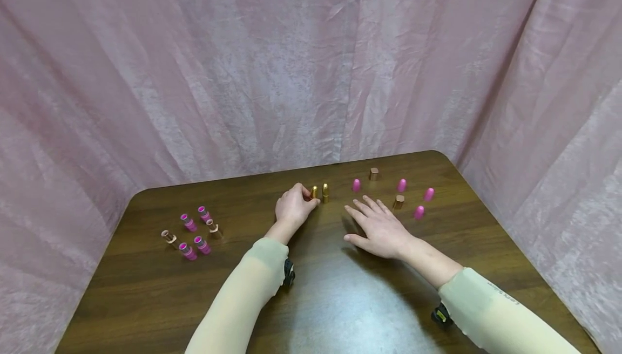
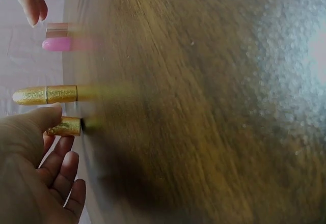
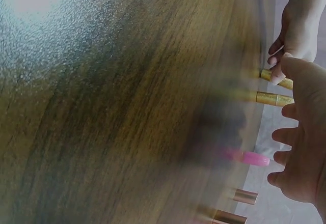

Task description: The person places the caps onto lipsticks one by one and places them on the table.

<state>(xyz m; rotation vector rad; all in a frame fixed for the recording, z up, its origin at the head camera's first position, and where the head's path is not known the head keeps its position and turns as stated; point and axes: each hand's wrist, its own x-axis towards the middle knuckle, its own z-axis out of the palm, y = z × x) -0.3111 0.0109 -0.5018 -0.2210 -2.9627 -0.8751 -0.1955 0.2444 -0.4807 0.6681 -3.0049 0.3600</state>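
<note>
Between thumb and fingers, my left hand (image 1: 293,205) pinches a shiny gold lipstick tube (image 1: 314,192) near the back middle of the table. Its lower part shows in the left wrist view, and the fingers hide the rest. Just to its right, a second gold lipstick tube (image 1: 325,193) with a rounded top stands upright. My right hand (image 1: 379,230) hovers palm down over the table with its fingers spread, holding nothing. Nearest its fingertips are a rose-gold cap (image 1: 399,202) and a pink rounded cap (image 1: 356,185).
On the left stand several pink lipstick bases (image 1: 188,223) and two rose-gold bases (image 1: 214,230), uncapped. Back right are more pink caps (image 1: 419,212) and another rose-gold cap (image 1: 373,174). Pink curtains (image 1: 311,73) hang behind the brown wooden table (image 1: 146,300).
</note>
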